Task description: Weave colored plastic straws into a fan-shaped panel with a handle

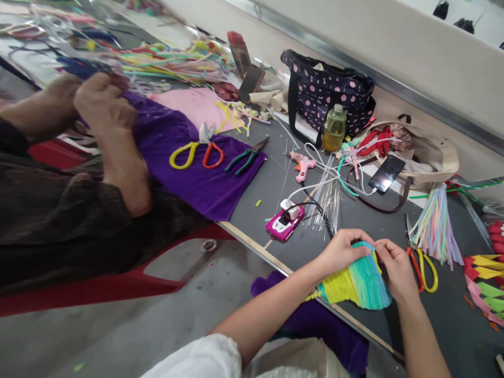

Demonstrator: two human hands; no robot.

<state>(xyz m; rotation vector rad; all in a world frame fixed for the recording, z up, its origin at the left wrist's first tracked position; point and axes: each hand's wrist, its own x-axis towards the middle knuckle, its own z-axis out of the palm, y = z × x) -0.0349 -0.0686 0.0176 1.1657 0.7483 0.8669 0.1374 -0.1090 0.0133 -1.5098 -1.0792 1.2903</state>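
Observation:
Both my hands are at a fan-shaped bunch of yellow, teal and blue pipe cleaners (354,283) at the table's front edge. My left hand (348,249) grips its gathered top edge, thumb in front and fingers behind. At the top right corner of the bunch, my right hand (394,262) pinches with thumb and forefinger. The two hands almost meet there. What exactly lies between the right fingertips is too small to tell. Just right of my right hand lie scissors (423,268) with one red and one yellow handle.
A pink glue gun (303,165), a magenta power strip (284,224) and thin wires (331,202) lie ahead. Pastel pipe cleaners (437,226) and a phone (388,173) are right. A co-worker's hands (104,102) are at left, near a purple cloth (173,147) bearing scissors (205,135) and pliers (248,156).

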